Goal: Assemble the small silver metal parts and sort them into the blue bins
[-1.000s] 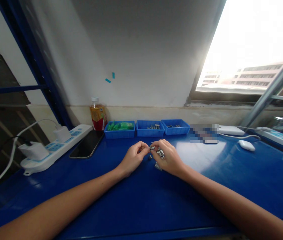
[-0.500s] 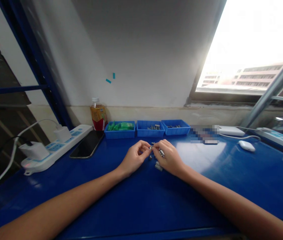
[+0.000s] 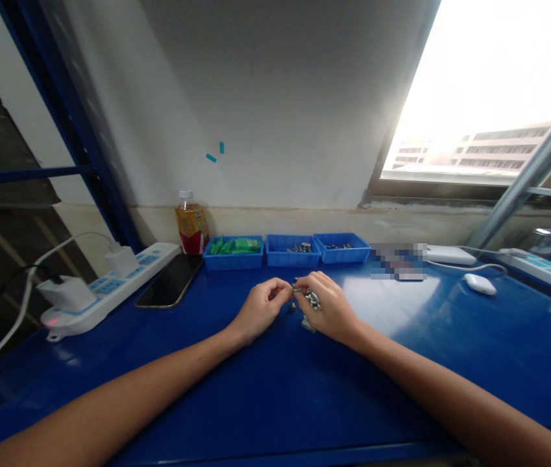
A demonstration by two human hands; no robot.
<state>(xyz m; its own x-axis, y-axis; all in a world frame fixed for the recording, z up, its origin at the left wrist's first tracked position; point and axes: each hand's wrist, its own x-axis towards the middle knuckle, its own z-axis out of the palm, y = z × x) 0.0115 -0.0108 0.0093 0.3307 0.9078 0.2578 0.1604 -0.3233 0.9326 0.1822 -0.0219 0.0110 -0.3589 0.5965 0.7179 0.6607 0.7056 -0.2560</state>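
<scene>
My left hand (image 3: 264, 306) and my right hand (image 3: 330, 305) meet above the middle of the blue table (image 3: 275, 395). Between their fingertips is a small metal part (image 3: 296, 288), pinched from both sides; its exact kind is too small to make out. Several loose silvery metal pieces (image 3: 313, 299) show under and beside my right palm, partly hidden by it. Closer to me, a ribbed metal piece (image 3: 307, 323) lies on the table by the heel of my right hand. One tiny metal piece (image 3: 293, 307) rests just below the fingertips.
Behind my hands stand three blue bins: one with green packets (image 3: 235, 246), two with small metal parts (image 3: 299, 248) (image 3: 338, 246). A drink bottle (image 3: 191, 224), a phone (image 3: 171, 282) and a power strip (image 3: 110, 285) are at left. A white earphone case (image 3: 479, 284) lies at right.
My left fingertips have drawn slightly closer together and a little lower. My right fingers have shifted slightly, and more metal pieces show beneath them. The bins have not moved.
</scene>
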